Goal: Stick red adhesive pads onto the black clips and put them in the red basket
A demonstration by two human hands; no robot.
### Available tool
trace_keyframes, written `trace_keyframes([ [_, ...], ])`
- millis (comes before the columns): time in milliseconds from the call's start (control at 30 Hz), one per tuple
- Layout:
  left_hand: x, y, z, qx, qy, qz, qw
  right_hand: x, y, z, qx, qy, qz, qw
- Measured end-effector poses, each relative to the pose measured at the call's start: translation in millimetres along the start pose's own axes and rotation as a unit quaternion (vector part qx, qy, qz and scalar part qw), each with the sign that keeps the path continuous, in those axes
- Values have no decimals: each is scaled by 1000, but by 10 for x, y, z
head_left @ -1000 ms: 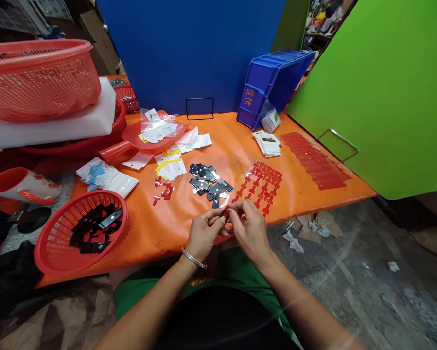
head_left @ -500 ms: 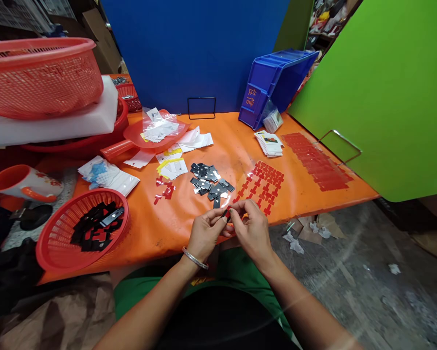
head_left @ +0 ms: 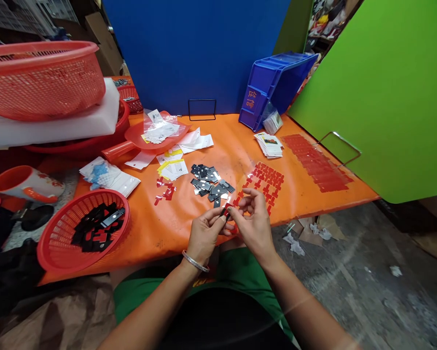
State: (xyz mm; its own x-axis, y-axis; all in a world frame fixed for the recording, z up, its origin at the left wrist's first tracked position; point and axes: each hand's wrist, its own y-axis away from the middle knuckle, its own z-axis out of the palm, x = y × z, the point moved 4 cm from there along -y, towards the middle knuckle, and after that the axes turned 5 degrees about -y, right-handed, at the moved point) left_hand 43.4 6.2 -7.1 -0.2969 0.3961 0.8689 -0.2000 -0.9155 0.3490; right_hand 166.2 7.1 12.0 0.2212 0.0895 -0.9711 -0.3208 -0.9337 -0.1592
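Observation:
My left hand (head_left: 204, 234), with a bracelet at the wrist, pinches a small black piece (head_left: 223, 212) with red on it near the table's front edge. My right hand (head_left: 253, 224) is beside it, its thumb at the red part of the piece and its other fingers curled but apart. Beyond my hands lies a pile of black and silver flat pieces (head_left: 210, 184). A sheet of red T-shaped pieces (head_left: 264, 182) lies just past my right hand. Several loose red pieces (head_left: 165, 189) are left of the pile.
A red basket (head_left: 54, 243) holding black and red pieces stands at the front left. A mug (head_left: 25, 183), a red dustpan (head_left: 131, 133) with papers and stacked baskets are behind. A blue crate (head_left: 256, 92), cards (head_left: 269, 145) and red strips (head_left: 316, 163) are at the right.
The fingers of my right hand have opened out and lifted a little from the piece, while its thumb stays near it. My left hand keeps its hold almost unmoved.

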Motion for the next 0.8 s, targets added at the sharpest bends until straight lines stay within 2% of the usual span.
trace_keyframes([
  [200, 6, 1, -3, -13, 8, -6, 1000, 82, -52, 102, -101, -81, 88, 988],
  [333, 30, 18, -27, -41, 2, 2, 999, 125, -21, 129, -103, -147, 119, 977],
  [433, 20, 42, -89, -87, -12, 3, 996, 140, 41, 171, -106, -139, 116, 978],
  [500, 15, 57, -194, -82, -31, -8, 996, 152, 89, 235, -125, -126, 110, 978],
  [600, 124, 85, -487, -16, -79, -7, 997, 209, 128, 339, -168, -116, 115, 972],
  [667, 338, 125, -793, 59, -136, 45, 988, 276, 112, 359, -184, -105, 115, 971],
  [733, 638, 204, -1187, 167, -222, 124, 953, 355, 61, 317, -183, -71, 94, 976],
  [800, 920, 310, -1608, 282, -326, 165, 887, 440, -8, 237, -170, -22, 65, 983],
])
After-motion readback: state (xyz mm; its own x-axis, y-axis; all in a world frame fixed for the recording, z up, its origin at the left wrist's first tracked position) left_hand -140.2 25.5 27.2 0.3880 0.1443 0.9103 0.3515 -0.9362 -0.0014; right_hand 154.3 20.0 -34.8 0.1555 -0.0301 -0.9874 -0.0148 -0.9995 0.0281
